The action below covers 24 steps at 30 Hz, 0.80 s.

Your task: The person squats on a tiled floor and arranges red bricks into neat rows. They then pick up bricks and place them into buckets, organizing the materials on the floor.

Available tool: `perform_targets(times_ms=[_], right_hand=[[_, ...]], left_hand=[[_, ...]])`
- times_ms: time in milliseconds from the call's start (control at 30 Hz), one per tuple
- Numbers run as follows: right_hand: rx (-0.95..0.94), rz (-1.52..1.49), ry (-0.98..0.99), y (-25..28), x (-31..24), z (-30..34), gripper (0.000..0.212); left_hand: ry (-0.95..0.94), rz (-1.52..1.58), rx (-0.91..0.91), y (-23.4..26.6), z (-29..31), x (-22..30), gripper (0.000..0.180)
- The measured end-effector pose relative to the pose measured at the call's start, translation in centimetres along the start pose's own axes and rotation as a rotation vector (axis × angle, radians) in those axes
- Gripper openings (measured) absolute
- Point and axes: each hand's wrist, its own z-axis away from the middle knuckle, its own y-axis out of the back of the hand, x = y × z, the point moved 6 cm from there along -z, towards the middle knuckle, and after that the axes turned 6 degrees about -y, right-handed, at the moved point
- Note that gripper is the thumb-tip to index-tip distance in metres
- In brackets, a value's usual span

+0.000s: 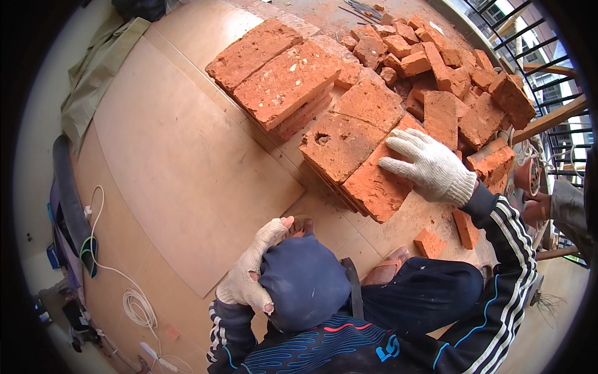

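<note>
My right hand (427, 163), in a cream knitted glove, lies over the top of an orange-red brick (375, 186) at the near right corner of a stack. Its fingers are stretched out and spread on the brick's surface, not wrapped round it. Beside that brick is another brick (342, 146) with a dark pit in its top. My left hand (249, 265) rests against my bent knee (305, 280), fingers apart and holding nothing. Its worn glove leaves some fingertips bare.
A second brick stack (289, 81) stands farther left, and a loose brick heap (448, 81) lies at the far right by a black railing (551, 68). Brick pieces (430, 243) lie near my foot. A white cable (138, 308) coils at left. Another person's leg (570, 209) shows at right.
</note>
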Motion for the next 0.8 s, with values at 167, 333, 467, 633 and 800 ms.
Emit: perform_targets(times_ms=[167,333,467,633,800], right_hand=[[0.121,-0.047,-0.188,0.3,1.9,3.5,0.071],[0.266,-0.094,-0.200,-0.5,1.7,4.8,0.071],[0.336,-0.110,-0.351,-1.1,4.0,8.4,0.068],[0.442,-0.013,-0.799,-4.4,13.2,13.7,0.067],[0.201,0.011,-0.887,-8.4,17.3,12.4,0.089]], left_hand=[[-0.033,0.031,-0.090,0.0,-1.9,-0.6,0.158],[-0.039,0.022,-0.049,1.1,-0.7,-0.9,0.158],[-0.026,0.028,0.036,0.6,-0.2,-0.8,0.156],[-0.035,0.008,0.142,-1.0,-1.0,-1.4,0.151],[-0.136,-0.086,0.191,-0.6,-1.4,-1.0,0.132]])
